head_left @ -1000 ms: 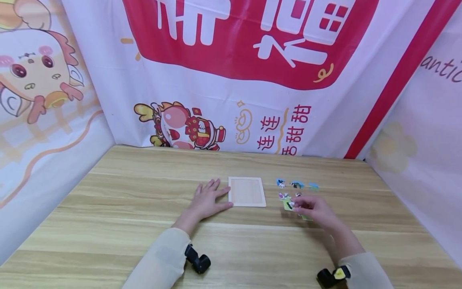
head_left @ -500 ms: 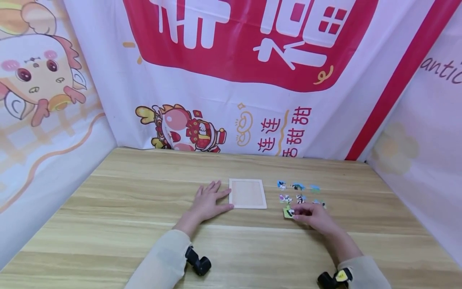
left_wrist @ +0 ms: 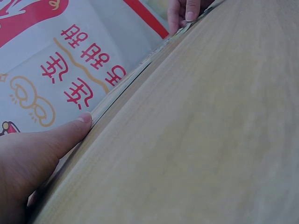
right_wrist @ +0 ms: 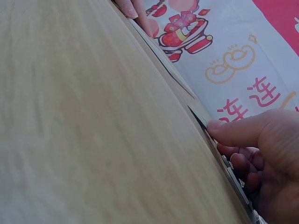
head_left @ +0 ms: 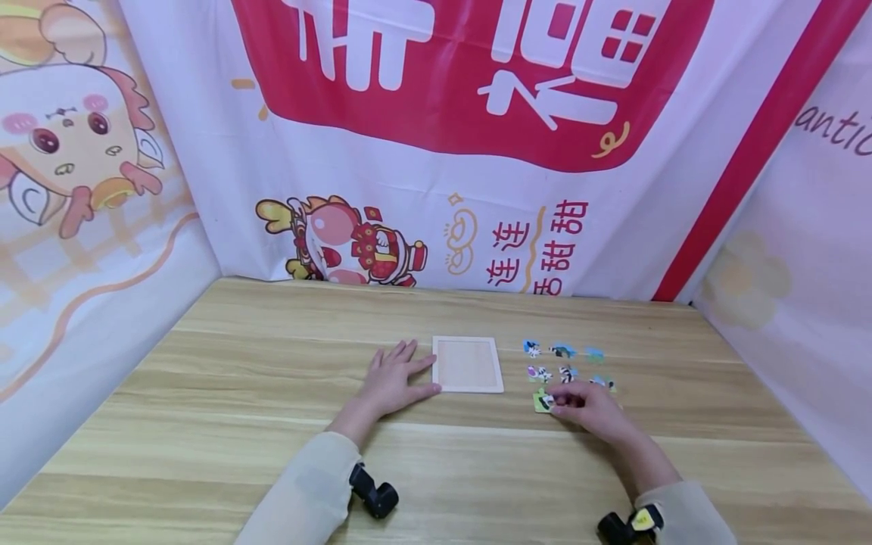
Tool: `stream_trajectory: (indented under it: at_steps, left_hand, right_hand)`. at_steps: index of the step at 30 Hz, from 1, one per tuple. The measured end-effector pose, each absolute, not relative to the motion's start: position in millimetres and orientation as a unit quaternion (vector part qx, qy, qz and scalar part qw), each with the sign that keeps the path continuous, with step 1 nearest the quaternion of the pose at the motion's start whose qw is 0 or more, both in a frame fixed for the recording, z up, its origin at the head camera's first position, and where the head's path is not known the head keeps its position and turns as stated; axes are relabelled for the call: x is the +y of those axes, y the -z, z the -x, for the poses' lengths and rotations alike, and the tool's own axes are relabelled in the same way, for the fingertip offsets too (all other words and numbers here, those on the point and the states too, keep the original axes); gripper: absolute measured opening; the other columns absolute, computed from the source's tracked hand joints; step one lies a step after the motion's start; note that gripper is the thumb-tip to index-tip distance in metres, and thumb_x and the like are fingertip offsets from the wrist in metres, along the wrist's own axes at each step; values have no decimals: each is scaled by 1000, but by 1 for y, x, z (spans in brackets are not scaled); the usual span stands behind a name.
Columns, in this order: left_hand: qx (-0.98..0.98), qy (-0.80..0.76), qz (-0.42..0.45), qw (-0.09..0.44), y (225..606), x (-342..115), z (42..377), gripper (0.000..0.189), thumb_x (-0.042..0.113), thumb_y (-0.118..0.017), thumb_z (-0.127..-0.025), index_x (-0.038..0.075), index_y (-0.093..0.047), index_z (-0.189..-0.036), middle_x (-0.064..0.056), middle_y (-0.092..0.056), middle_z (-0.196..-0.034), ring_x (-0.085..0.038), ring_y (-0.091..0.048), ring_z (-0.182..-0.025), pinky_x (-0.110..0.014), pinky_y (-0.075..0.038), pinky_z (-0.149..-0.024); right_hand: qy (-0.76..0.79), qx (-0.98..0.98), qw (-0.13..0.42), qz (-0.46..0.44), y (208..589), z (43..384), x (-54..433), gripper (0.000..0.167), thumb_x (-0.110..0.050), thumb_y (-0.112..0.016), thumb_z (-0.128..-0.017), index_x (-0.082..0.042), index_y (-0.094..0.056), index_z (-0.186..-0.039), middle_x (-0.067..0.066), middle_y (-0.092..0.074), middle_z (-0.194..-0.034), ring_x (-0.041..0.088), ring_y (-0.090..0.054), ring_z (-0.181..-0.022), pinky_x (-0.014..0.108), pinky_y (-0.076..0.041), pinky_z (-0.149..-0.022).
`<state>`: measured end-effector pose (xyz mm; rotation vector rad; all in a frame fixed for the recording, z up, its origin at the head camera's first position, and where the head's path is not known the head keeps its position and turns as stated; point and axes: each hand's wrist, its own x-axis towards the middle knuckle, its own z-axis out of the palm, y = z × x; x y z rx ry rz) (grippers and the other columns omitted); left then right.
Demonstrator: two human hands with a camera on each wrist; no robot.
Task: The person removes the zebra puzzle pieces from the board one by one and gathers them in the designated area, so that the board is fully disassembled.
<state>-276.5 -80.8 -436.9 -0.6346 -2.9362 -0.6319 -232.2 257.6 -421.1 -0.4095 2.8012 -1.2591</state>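
Observation:
My right hand (head_left: 587, 405) pinches a green puzzle piece (head_left: 541, 401) with a black-and-white animal print at the near left of a group of pieces. In the right wrist view the thumb (right_wrist: 233, 132) lies over the edge of this piece, and the other fingers curl beneath. My left hand (head_left: 391, 382) rests spread on the table, its thumb and index finger touching the left side of a pale square puzzle tray (head_left: 468, 392). No pieces show inside the tray. From the left wrist, only the thumb (left_wrist: 70, 133) of that hand shows clearly, against the tray's edge.
Several blue, green and striped pieces lie in loose rows behind the right hand, among them a zebra-patterned piece (head_left: 567, 375) and a blue one (head_left: 531, 348). Any pieces under that hand are hidden. A printed cloth (head_left: 436, 227) hangs along the table's (head_left: 272, 363) back edge.
The right hand has drawn the green piece slightly toward the near side, apart from the row behind, then stayed almost still. The left hand keeps its place at the tray.

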Motion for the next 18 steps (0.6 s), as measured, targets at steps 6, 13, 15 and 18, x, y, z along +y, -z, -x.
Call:
stream_trajectory:
  at_steps: [6, 13, 15, 18]
  left_hand:
    - [-957, 203, 204, 36, 436, -81, 276, 63, 65, -44, -75, 28, -44, -127, -9, -21, -140, -26, -12, -127, -50, 0, -98]
    - [-957, 202, 205, 32, 436, -81, 276, 63, 65, -44, -75, 29, -43, -127, -8, -21, -140, -26, -11, -127, -51, 0, -98]
    - [-957, 201, 206, 33, 436, -81, 276, 63, 64, -44, -75, 29, -43, -127, -8, -21, -140, -26, -11, -127, -51, -1, -98]
    - [-957, 201, 208, 36, 437, -81, 276, 63, 64, -44, -75, 29, -44, -127, -8, -21, -140, -26, -12, -127, -51, -1, -98]
  right_hand:
    - [399, 905, 15, 145, 420, 232, 255, 27, -8, -66, -75, -2, -63, -100, 2, -53, -78, 16, -46, -68, 26, -40, -57]
    - [393, 909, 21, 137, 421, 232, 255, 29, -4, -65, -74, -3, -62, -103, 3, -52, -78, 17, -45, -68, 26, -39, -57]
    - [393, 909, 20, 136, 420, 232, 255, 29, -4, -64, -74, -3, -62, -103, 3, -52, -78, 18, -45, -69, 26, -39, -57]
    - [395, 908, 21, 140, 420, 232, 255, 30, -5, -64, -75, -2, -61, -105, 3, -52, -78, 18, -44, -69, 26, -39, -58]
